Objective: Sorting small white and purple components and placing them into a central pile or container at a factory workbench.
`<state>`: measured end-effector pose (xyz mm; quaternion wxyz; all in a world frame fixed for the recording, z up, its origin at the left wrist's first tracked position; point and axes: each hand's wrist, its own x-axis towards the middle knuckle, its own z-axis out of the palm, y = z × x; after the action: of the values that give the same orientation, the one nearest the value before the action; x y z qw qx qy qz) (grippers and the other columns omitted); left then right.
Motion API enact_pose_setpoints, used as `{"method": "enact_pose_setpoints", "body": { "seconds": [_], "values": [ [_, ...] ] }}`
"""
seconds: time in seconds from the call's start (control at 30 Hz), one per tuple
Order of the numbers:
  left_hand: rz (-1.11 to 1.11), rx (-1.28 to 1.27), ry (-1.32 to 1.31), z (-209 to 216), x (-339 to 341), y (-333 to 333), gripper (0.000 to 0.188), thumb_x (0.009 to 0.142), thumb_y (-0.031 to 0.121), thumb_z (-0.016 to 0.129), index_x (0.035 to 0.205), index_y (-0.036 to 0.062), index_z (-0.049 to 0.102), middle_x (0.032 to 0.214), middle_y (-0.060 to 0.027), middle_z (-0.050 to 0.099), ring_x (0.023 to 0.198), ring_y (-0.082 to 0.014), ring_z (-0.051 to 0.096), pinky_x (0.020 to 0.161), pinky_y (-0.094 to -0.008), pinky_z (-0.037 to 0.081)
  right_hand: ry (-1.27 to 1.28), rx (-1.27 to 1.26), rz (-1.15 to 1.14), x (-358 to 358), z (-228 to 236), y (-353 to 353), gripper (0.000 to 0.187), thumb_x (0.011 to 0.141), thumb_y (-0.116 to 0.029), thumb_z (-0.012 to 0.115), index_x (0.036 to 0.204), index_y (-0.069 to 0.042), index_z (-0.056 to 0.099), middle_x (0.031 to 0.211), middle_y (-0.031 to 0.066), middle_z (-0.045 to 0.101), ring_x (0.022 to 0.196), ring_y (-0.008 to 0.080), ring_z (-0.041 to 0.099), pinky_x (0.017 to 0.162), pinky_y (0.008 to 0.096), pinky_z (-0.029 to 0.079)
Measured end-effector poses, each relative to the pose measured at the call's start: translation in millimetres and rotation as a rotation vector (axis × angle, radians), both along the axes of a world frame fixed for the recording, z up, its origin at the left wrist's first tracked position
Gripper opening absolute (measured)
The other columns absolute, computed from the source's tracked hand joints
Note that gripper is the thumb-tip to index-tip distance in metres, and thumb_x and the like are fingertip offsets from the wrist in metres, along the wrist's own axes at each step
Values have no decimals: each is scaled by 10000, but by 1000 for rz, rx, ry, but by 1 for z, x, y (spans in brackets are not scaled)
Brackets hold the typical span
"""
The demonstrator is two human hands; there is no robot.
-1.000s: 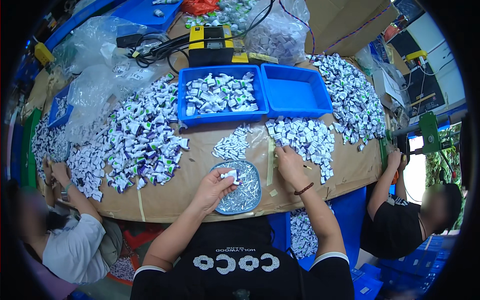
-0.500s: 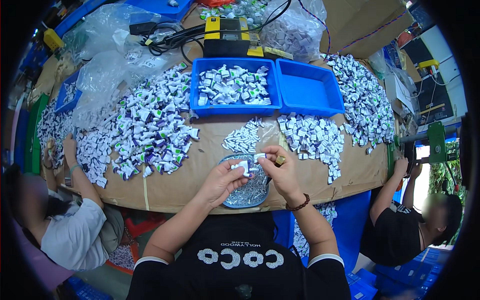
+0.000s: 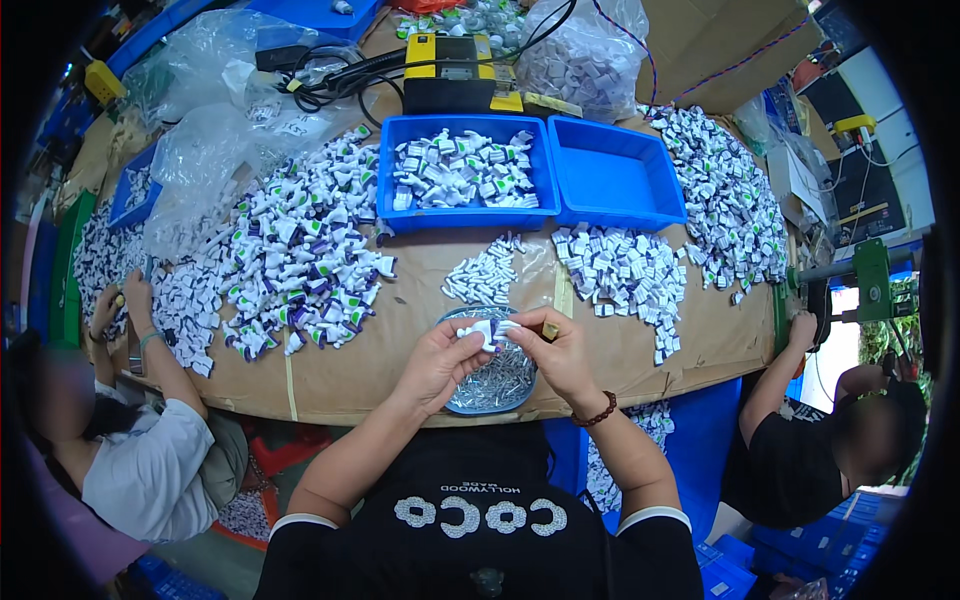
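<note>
Over a blue-rimmed dish [image 3: 447,398] of small shiny metal pins, my two hands meet around a small white and purple plastic part [image 3: 487,330]. My left hand [image 3: 437,365] pinches its left side between thumb and fingers. With thumb and fingertips closed, my right hand [image 3: 566,365] grips the part's right end, where a small white piece meets it; the fingers partly cover the joint. A gold-coloured tool end [image 3: 550,330] pokes out by the right fingers; the rest of it is hidden. Just beyond the dish lies a small pile of slim white pieces [image 3: 482,272].
A blue bin [image 3: 470,218] of white parts stands beside an empty blue bin [image 3: 620,175]. Heaps of white and purple parts [image 3: 300,255] and white blocks [image 3: 625,280] flank my hands. A yellow-black device [image 3: 450,75] sits behind. People work at the left and right.
My right hand has moved slightly left, bringing its small white piece against the part in my left hand. The gold tool end has shifted left within the right hand.
</note>
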<state>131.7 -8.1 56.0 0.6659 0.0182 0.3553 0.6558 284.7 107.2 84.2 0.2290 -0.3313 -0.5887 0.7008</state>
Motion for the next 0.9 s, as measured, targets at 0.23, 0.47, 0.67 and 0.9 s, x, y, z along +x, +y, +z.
{"method": "enact_pose_setpoints", "body": {
  "seconds": [0.23, 0.47, 0.67, 0.9],
  "values": [
    [-38, -39, 134, 0, 0, -3, 218, 892, 47, 629, 1095, -4, 567, 1015, -97, 637, 884, -157, 647, 790, -259, 541, -90, 267, 96, 7, -12, 1, 114, 831, -39, 693, 929, 14, 669, 810, 64, 685, 775, 89, 611, 684, 251, 484],
    [-12, 41, 582, -10, 8, -5, 209, 870, 22, 653, 1063, -29, 590, 943, -67, 645, 845, -75, 602, 710, -209, 500, -162, 296, 61, 2, -22, -6, 93, 831, -37, 685, 908, 10, 661, 758, 69, 672, 703, 77, 582, 630, 254, 468],
    [-32, 25, 846, -15, 4, -5, 215, 888, 81, 636, 1070, -23, 589, 874, -79, 647, 761, -89, 595, 639, -246, 476, -233, 361, 53, -8, -26, -9, 111, 844, -58, 668, 927, 13, 648, 748, 96, 663, 670, 120, 591, 620, 269, 467],
    [-374, 76, 1306, 6, -12, -1, 251, 969, 169, 488, 1150, 1, 530, 839, -74, 639, 750, -125, 616, 662, -299, 489, -156, 526, 178, -14, 0, -3, 191, 842, -70, 655, 1019, 1, 651, 914, 158, 671, 825, 278, 663, 727, 344, 515]
  ]
}}
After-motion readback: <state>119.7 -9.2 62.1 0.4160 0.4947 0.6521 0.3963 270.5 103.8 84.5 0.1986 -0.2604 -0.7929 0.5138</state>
